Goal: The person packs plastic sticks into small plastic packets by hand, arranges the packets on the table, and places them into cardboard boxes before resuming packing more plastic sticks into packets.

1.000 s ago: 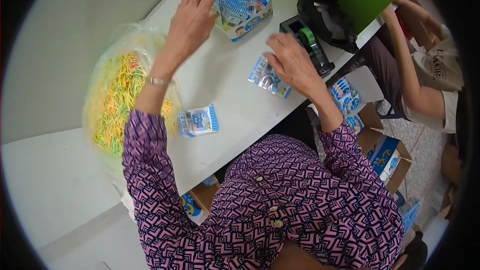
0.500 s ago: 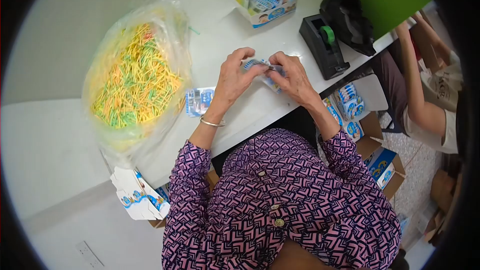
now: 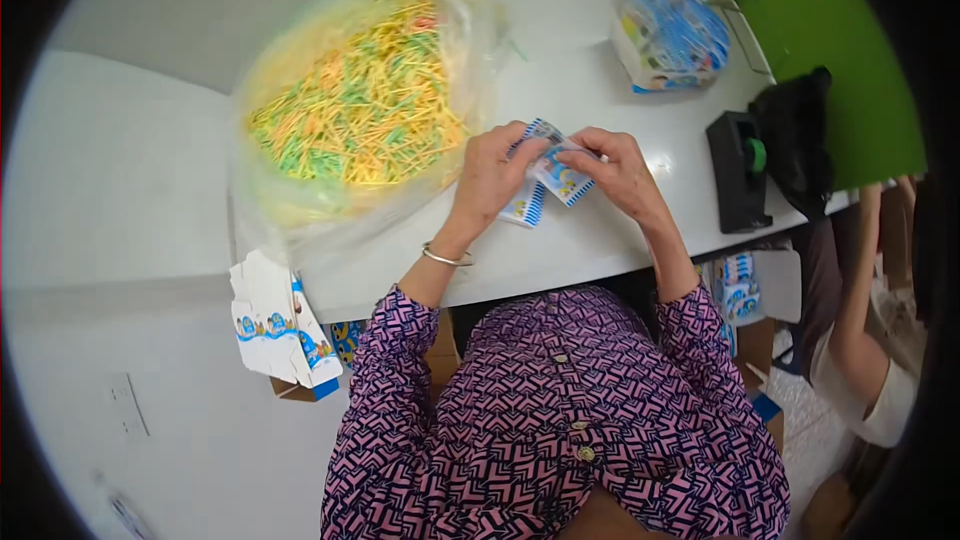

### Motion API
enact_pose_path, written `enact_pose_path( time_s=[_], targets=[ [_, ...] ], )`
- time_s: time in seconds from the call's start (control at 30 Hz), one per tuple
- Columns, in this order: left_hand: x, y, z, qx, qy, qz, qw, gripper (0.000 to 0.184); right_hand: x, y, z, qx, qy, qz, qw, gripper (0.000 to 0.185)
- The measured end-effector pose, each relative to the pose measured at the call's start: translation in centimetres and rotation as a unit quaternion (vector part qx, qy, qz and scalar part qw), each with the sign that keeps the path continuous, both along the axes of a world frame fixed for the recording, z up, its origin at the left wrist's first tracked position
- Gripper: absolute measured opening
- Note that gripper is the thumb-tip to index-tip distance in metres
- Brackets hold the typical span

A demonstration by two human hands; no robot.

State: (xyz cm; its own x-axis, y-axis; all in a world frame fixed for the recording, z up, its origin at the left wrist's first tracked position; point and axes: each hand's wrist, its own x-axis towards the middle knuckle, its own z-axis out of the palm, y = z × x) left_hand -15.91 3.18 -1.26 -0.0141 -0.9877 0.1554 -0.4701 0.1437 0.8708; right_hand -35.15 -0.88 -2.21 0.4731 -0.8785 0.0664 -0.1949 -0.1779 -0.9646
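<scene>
A small blue-and-white plastic packet (image 3: 566,180) with striped ends is held up over the white table. My left hand (image 3: 494,172) pinches its upper left end, and my right hand (image 3: 622,176) has fingers closed on its right edge. Beneath my left hand, a second packet (image 3: 527,208) of the same kind lies on the table, partly covered. To the left of my hands is a large clear plastic bag (image 3: 268,202), full of short yellow, green and orange sticks (image 3: 370,100).
At the back right stands an open box (image 3: 633,62) of blue packets. A black tape dispenser (image 3: 738,180) and a black plastic bag (image 3: 800,145) sit at the right edge. Opened cartons (image 3: 275,325) are below the table. Another person's arm (image 3: 862,310) is at far right.
The view has swung, so the table's contents appear farther right. The packet between my hands, crumpled and mostly covered before, now shows its printed face. My hands are nearer the second packet.
</scene>
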Motion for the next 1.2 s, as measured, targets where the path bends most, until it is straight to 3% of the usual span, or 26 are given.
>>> enact_pose_path(
  time_s=[0.23,0.43,0.5,0.57,0.6,0.67,0.7,0.77,0.9,0.97,1.2],
  targets=[
    [1.7,2.0,2.3,-0.046,-0.059,0.066,0.995,0.014,2.5,0.4,1.9,0.007,-0.002,0.058,0.998,0.021],
    [5.4,2.2,3.0,-0.051,-0.081,0.036,0.995,0.017,3.8,0.5,2.3,-0.016,-0.017,0.103,0.994,0.021],
    [9.1,0.5,3.0,-0.168,-0.110,0.025,0.979,0.014,3.5,-0.1,1.9,-0.016,-0.029,0.088,0.996,0.020],
    [12.0,-1.7,3.8,-0.180,-0.305,0.131,0.926,0.016,3.7,-0.2,0.9,0.008,-0.050,0.075,0.996,0.020],
    [13.0,-3.1,3.4,-0.180,-0.305,0.132,0.926,0.016,3.7,-0.1,0.5,0.035,-0.070,0.063,0.995,0.020],
    [14.7,-5.9,2.0,-0.213,-0.496,0.122,0.833,0.018,4.0,0.3,0.9,0.041,-0.051,0.061,0.996,0.020],
    [14.8,-7.0,1.9,-0.217,-0.496,0.122,0.832,0.018,4.0,0.4,1.1,0.049,-0.032,0.057,0.997,0.021],
    [14.4,-8.8,1.2,-0.127,-0.630,0.109,0.759,0.016,3.7,0.4,0.7,0.059,-0.046,0.046,0.996,0.021],
    [14.6,-11.4,0.2,-0.084,-0.650,0.097,0.749,0.019,2.3,0.3,1.2,0.076,-0.047,0.024,0.996,0.021],
    [14.6,-11.9,0.3,-0.042,-0.622,0.120,0.773,0.021,2.0,0.4,1.2,0.079,-0.046,0.019,0.996,0.021],
    [14.6,-12.5,-1.4,-0.049,-0.602,0.130,0.787,0.022,2.5,0.5,1.3,0.082,-0.068,0.026,0.994,0.022]
  ],
)
